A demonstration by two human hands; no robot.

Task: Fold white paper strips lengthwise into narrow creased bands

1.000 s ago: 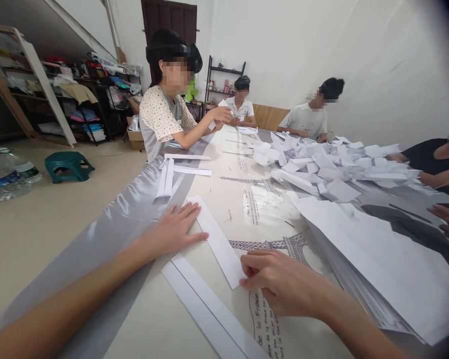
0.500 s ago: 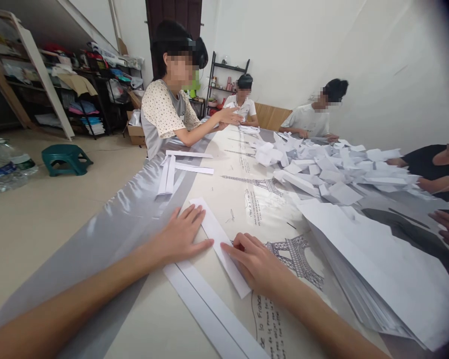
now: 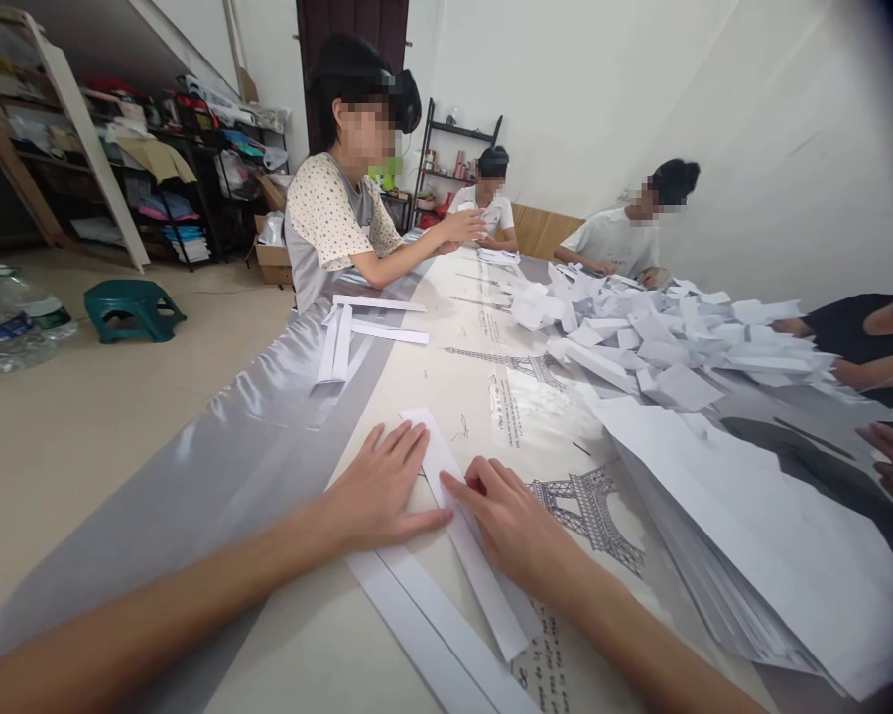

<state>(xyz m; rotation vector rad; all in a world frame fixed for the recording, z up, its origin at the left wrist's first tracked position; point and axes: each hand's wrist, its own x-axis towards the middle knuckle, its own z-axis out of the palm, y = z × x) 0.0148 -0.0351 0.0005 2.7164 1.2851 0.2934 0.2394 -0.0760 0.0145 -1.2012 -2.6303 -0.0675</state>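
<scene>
The left hand (image 3: 379, 488), spread flat, touches the paper strip (image 3: 485, 587) beside the half-curled right hand (image 3: 512, 518), whose grip I cannot tell; uneven pressure could skew the near end.

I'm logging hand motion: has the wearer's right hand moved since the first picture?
Yes: the right hand has moved forward and leftward against the printed tower, now covering its narrow end.

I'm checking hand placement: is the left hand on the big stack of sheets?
No, the left hand touches a narrow white paper strip, well apart from the stack of sheets.
</scene>
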